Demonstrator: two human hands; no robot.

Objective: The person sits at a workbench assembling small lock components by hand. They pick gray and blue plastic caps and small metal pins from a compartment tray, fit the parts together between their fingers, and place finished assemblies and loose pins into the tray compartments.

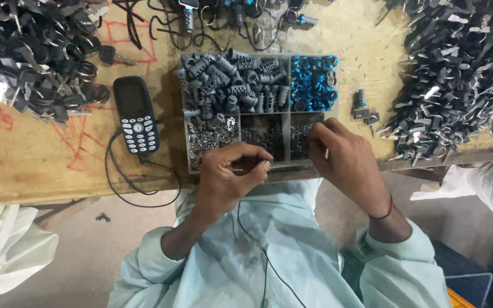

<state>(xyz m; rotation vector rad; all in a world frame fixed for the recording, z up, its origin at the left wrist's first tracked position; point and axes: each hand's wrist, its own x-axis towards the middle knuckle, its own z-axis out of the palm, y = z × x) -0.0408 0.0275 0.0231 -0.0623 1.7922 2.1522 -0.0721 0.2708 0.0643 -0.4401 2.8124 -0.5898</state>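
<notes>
Keep your left hand (226, 171) pinched on its small metal piece at the near edge of the compartment tray (185, 108) — your right hand (340, 157) picks there, contents hidden.

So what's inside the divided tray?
The tray holds grey cylinders in its big section, blue rings beside them, and small silvery bits in the near sections. The right hand covers part of the near-right section.

Left hand (228, 174) is curled up, fingertips pinched together. Right hand (343, 157) is angled inward, fingers bent down. Both forearms bare, sleeves pushed up, red thread on right wrist.
</notes>
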